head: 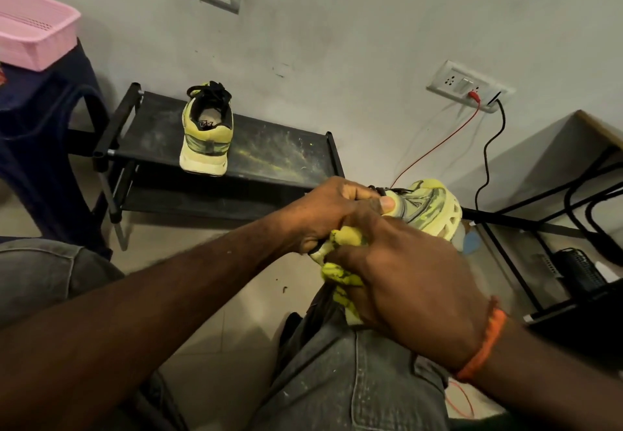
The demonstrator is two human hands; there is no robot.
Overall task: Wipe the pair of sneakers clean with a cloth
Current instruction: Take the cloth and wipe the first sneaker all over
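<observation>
Against the grey wall one sneaker [206,134] waits on the shoe rack [269,157] while my left hand [323,215] grips the light, stiff-soled other sneaker [429,208] by its collar, right hand [408,282] bunching the soft cloth [340,274]

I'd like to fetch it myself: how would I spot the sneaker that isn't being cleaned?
Find the low black rack against the wall. The sneaker stands alone on its top shelf, heel facing you: yellow-green with black laces, unlike its twin, which the hands hold.
</observation>
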